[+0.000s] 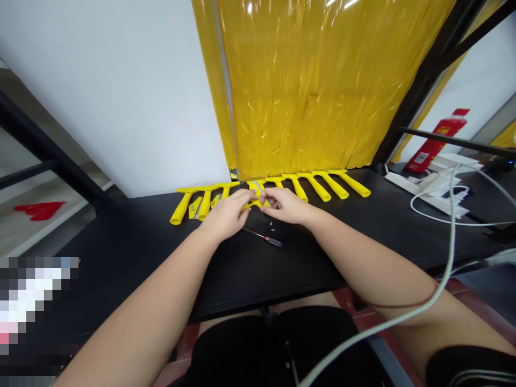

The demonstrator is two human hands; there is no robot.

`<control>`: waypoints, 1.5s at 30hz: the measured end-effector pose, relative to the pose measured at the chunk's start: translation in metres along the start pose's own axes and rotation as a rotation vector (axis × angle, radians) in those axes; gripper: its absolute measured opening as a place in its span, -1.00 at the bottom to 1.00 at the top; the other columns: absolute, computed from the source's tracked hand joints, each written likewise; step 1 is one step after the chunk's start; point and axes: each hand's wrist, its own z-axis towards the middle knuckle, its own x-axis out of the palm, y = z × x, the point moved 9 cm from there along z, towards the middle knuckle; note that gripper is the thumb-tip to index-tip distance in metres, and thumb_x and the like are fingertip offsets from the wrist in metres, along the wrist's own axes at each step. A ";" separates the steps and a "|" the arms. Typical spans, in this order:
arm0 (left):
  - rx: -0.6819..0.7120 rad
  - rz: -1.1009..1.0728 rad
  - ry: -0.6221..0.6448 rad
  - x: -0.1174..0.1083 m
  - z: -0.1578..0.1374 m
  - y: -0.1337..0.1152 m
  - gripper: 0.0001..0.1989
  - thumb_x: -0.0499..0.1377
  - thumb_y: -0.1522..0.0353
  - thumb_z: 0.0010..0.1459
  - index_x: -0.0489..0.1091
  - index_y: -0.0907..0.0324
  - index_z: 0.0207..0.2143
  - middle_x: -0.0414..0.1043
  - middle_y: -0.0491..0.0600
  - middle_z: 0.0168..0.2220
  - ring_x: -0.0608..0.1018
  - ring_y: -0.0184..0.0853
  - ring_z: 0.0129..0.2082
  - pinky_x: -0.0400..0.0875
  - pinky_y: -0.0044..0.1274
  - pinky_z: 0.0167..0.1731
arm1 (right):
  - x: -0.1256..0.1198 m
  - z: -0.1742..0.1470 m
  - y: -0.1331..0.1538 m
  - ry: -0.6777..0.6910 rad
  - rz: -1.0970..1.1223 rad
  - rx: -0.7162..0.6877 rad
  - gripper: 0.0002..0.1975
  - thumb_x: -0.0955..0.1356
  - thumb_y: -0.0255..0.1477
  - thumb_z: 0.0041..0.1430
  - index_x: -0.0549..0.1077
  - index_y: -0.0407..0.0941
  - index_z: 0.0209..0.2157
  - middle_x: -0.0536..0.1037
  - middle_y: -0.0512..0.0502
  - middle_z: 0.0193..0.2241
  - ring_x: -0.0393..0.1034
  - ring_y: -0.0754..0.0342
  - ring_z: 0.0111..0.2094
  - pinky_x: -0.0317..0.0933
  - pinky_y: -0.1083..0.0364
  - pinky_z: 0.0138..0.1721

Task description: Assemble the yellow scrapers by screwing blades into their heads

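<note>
A yellow plastic piece (255,203) with a pale strip lies at the back of the black table between my hands. My left hand (229,213) has its fingers closed on the piece's left side. On the other side, my right hand (287,205) is curled in a pinch close to the piece; anything between its fingertips is too small to name. A screwdriver (273,241) with a dark, clear-looking handle lies just in front, its shaft toward my left hand. Tiny screws (271,230) rest near it. Small yellow parts (195,206) lie left of my left hand.
Yellow T-shaped handles line the table's back edge, some at left (181,208) and several at right (320,188). Behind hangs a yellow plastic curtain (314,91). At right stand a red bottle (437,140) and white cables (451,236); black frame posts flank the table.
</note>
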 end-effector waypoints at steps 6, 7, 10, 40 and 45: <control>0.005 -0.016 0.012 0.001 0.000 -0.001 -0.66 0.07 0.40 0.33 0.44 0.08 0.11 0.44 0.03 0.25 0.53 -0.14 0.21 0.46 -0.23 0.22 | 0.002 0.001 0.000 0.038 -0.032 -0.017 -0.79 0.47 -0.41 0.16 0.36 -0.10 -0.28 0.29 0.08 -0.43 0.17 0.14 -0.44 0.15 0.12 -0.36; 0.008 -0.021 0.014 0.001 0.000 -0.001 -0.66 0.07 0.40 0.33 0.45 0.08 0.10 0.44 0.02 0.25 0.53 -0.14 0.21 0.46 -0.24 0.22 | 0.002 0.001 0.001 0.038 -0.054 -0.028 -0.80 0.46 -0.40 0.17 0.35 -0.10 -0.29 0.29 0.07 -0.43 0.17 0.14 -0.44 0.14 0.11 -0.35; 0.029 -0.036 0.015 0.002 0.000 -0.002 -0.67 0.06 0.41 0.34 0.47 0.07 0.08 0.45 0.00 0.25 0.52 -0.17 0.23 0.44 -0.25 0.24 | 0.002 0.002 0.003 0.030 -0.103 -0.043 -0.79 0.46 -0.40 0.18 0.33 -0.10 -0.33 0.31 0.05 -0.41 0.18 0.13 -0.43 0.13 0.11 -0.33; -0.064 0.008 -0.026 -0.006 0.001 0.003 -0.72 0.04 0.44 0.34 0.40 0.08 0.04 0.30 0.04 0.36 0.52 -0.10 0.21 0.53 -0.18 0.11 | -0.010 -0.011 -0.043 -0.119 0.755 0.567 -0.83 0.54 -0.60 0.09 0.51 -0.19 -0.33 0.51 0.05 -0.57 0.42 0.23 -0.57 0.52 0.21 -0.47; -0.076 -0.007 -0.033 -0.006 0.001 0.005 -0.73 0.03 0.44 0.34 0.37 0.07 0.04 0.28 0.05 0.37 0.49 -0.10 0.24 0.51 -0.17 0.14 | -0.012 -0.013 -0.048 -0.126 0.909 0.623 -0.88 0.51 -0.62 0.16 0.53 -0.19 -0.31 0.49 0.03 -0.56 0.40 0.22 -0.55 0.53 0.20 -0.43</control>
